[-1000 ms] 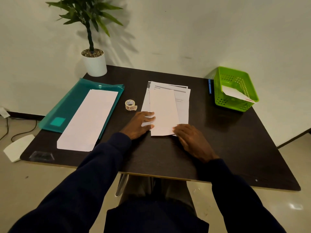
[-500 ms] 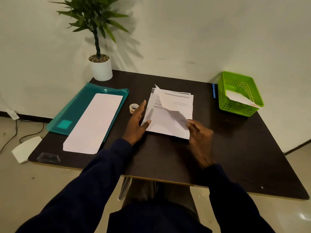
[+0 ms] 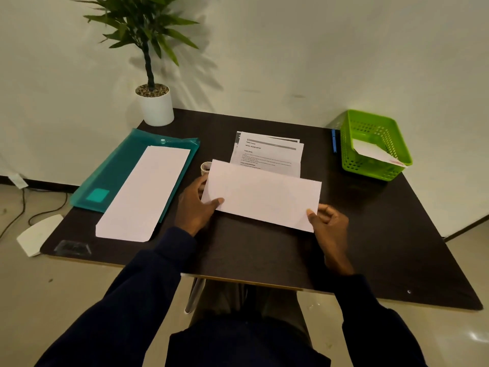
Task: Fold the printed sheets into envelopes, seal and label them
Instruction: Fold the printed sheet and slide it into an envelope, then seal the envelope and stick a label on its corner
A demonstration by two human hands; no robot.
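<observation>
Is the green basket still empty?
No, the green basket already holds a white envelope leaning against its side.

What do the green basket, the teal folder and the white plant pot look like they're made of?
The green basket looks like moulded plastic: bright, even colour and a grid of holes in its walls. The teal folder seems to be thin translucent plastic with a slight sheen and a snap button. The plant pot is smooth matte white, perhaps ceramic or plastic; the picture cannot settle which.
</observation>
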